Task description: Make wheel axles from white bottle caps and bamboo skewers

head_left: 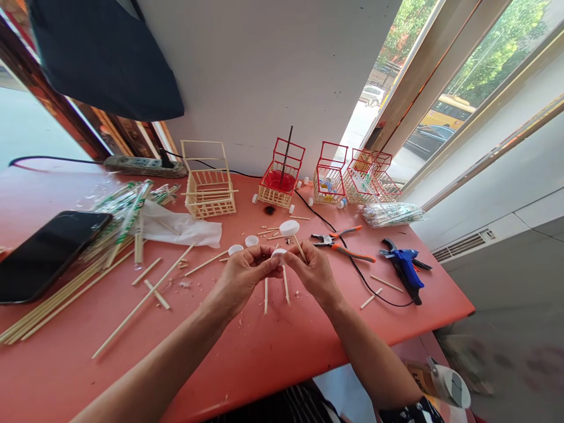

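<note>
My left hand [244, 270] and my right hand [311, 270] meet over the middle of the table. Their fingertips pinch a small white bottle cap [279, 252] between them. A wooden stick [301, 247] also passes through my right hand, with another white cap [289, 227] at its far end. Whether the stick touches the pinched cap is hidden by my fingers. Two loose white caps [251, 241] lie just beyond my left hand. Beneath my hands, short cut sticks [266, 296] rest on the red tabletop [247, 370].
A plain stick cart frame [210, 194] and several red-trimmed ones [282, 176] line the wall. Orange-handled pliers [348, 244] and a blue glue gun [408, 267] with a black cord lie right. Wrapped chopsticks [127, 217], a phone [48, 252] and a power strip [143, 166] occupy the left.
</note>
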Action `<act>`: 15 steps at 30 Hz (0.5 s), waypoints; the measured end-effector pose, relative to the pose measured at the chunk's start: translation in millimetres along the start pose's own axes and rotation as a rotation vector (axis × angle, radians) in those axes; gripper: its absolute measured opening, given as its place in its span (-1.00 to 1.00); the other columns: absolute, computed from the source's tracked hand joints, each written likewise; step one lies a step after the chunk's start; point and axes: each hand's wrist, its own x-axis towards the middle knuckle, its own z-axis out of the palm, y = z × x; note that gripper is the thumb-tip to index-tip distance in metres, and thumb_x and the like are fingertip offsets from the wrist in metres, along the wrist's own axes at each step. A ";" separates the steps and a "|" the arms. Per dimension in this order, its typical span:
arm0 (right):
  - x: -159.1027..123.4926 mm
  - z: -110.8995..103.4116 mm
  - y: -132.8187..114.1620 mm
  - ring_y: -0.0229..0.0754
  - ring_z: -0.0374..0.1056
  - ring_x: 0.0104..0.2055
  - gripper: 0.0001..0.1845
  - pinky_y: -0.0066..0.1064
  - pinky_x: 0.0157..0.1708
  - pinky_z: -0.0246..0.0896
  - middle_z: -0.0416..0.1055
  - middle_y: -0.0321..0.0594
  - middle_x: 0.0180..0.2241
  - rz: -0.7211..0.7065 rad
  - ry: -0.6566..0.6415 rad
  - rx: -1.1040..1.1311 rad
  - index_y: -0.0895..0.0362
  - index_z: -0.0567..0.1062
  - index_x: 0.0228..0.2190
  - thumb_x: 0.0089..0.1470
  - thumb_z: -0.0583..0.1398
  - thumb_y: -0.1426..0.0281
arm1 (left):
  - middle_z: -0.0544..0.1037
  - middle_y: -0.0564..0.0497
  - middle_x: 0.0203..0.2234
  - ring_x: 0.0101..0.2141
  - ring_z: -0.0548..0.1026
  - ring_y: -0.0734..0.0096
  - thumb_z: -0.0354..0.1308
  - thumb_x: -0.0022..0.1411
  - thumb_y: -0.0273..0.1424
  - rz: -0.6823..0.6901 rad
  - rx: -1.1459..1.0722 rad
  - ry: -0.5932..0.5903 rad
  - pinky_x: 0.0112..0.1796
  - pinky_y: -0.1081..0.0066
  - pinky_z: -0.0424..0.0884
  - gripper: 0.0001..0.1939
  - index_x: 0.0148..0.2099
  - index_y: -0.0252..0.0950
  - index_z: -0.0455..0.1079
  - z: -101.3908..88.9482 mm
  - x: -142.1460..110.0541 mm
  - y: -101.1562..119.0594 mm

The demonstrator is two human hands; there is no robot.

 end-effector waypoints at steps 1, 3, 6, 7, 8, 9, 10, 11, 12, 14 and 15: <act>-0.2 0.6 -0.5 -0.31 0.06 -0.51 -0.69 -0.47 -0.48 -0.01 0.16 -0.43 -0.58 -0.001 -0.001 0.006 0.11 0.45 -0.47 0.09 0.24 0.13 | 0.58 0.02 -0.46 -0.47 0.54 0.46 0.54 -0.14 -0.19 0.006 0.001 -0.004 -0.33 0.42 0.54 -0.58 -0.31 -0.38 0.56 0.3 -0.1 0.1; -1.1 2.3 -1.6 -0.32 0.05 -0.53 -0.69 -0.47 -0.50 -0.02 0.16 -0.44 -0.59 0.003 0.000 0.025 0.11 0.44 -0.47 0.07 0.25 0.12 | 0.56 0.03 -0.45 -0.45 0.53 0.46 0.53 -0.12 -0.17 0.011 0.004 -0.011 -0.34 0.43 0.54 -0.57 -0.31 -0.38 0.55 1.6 -0.5 0.5; -3.3 5.4 -3.5 -0.32 0.08 -0.53 -0.70 -0.48 -0.50 0.00 0.21 -0.44 -0.60 0.007 0.005 0.048 0.10 0.43 -0.46 0.05 0.26 0.12 | 0.53 0.04 -0.45 -0.44 0.52 0.44 0.51 -0.10 -0.14 0.012 0.014 -0.014 -0.37 0.42 0.55 -0.57 -0.33 -0.37 0.52 4.2 -1.4 0.9; -4.0 6.3 -4.0 -0.31 0.10 -0.53 -0.70 -0.48 -0.50 0.02 0.23 -0.43 -0.60 0.008 0.006 0.051 0.10 0.42 -0.46 0.05 0.26 0.12 | 0.52 0.05 -0.46 -0.44 0.51 0.45 0.50 -0.09 -0.13 0.018 0.017 -0.014 -0.39 0.42 0.55 -0.57 -0.34 -0.36 0.50 4.9 -1.6 0.9; -4.7 7.1 -4.4 -0.31 0.12 -0.53 -0.70 -0.48 -0.49 0.03 0.25 -0.43 -0.60 0.010 0.007 0.052 0.10 0.42 -0.46 0.05 0.26 0.12 | 0.51 0.06 -0.47 -0.45 0.51 0.45 0.50 -0.09 -0.12 0.027 0.019 -0.011 -0.41 0.43 0.55 -0.56 -0.34 -0.36 0.50 5.5 -1.8 0.7; -5.2 7.6 -4.6 -0.31 0.13 -0.53 -0.70 -0.48 -0.50 0.04 0.27 -0.43 -0.60 0.011 0.008 0.051 0.09 0.41 -0.45 0.05 0.26 0.12 | 0.50 0.06 -0.47 -0.45 0.50 0.45 0.50 -0.09 -0.12 0.037 0.020 -0.009 -0.42 0.43 0.55 -0.56 -0.35 -0.36 0.49 5.9 -1.9 0.5; -5.6 8.0 -4.7 -0.31 0.13 -0.53 -0.70 -0.48 -0.50 0.04 0.27 -0.43 -0.60 0.011 0.009 0.049 0.09 0.41 -0.45 0.05 0.25 0.12 | 0.49 0.07 -0.48 -0.46 0.50 0.45 0.50 -0.10 -0.11 0.046 0.021 -0.008 -0.43 0.44 0.55 -0.55 -0.35 -0.36 0.49 6.0 -2.0 0.2; -5.8 8.3 -4.7 -0.31 0.12 -0.54 -0.70 -0.48 -0.51 0.03 0.27 -0.43 -0.61 0.009 0.010 0.044 0.09 0.41 -0.45 0.06 0.25 0.11 | 0.49 0.07 -0.48 -0.46 0.50 0.46 0.50 -0.10 -0.11 0.053 0.023 -0.009 -0.44 0.44 0.55 -0.55 -0.36 -0.36 0.49 6.0 -2.1 -0.1; -6.0 8.3 -4.5 -0.31 0.11 -0.54 -0.70 -0.48 -0.52 0.02 0.25 -0.43 -0.62 0.005 0.009 0.037 0.09 0.41 -0.45 0.06 0.25 0.11 | 0.49 0.07 -0.48 -0.47 0.51 0.45 0.50 -0.10 -0.11 0.058 0.027 -0.010 -0.43 0.43 0.55 -0.55 -0.36 -0.36 0.48 5.9 -2.1 -0.4; -6.0 8.3 -3.9 -0.31 0.08 -0.55 -0.69 -0.48 -0.53 0.00 0.20 -0.45 -0.63 -0.001 0.008 0.021 0.09 0.42 -0.44 0.06 0.24 0.11 | 0.49 0.07 -0.48 -0.48 0.51 0.45 0.50 -0.08 -0.13 0.066 0.040 -0.011 -0.42 0.41 0.56 -0.57 -0.35 -0.36 0.48 5.4 -2.1 -0.9; -6.0 8.2 -3.6 -0.31 0.07 -0.56 -0.69 -0.48 -0.54 -0.01 0.18 -0.46 -0.64 -0.002 0.008 0.017 0.09 0.42 -0.44 0.06 0.24 0.10 | 0.50 0.06 -0.48 -0.48 0.52 0.45 0.49 -0.06 -0.13 0.070 0.049 -0.010 -0.41 0.41 0.56 -0.58 -0.35 -0.36 0.47 5.1 -2.1 -1.0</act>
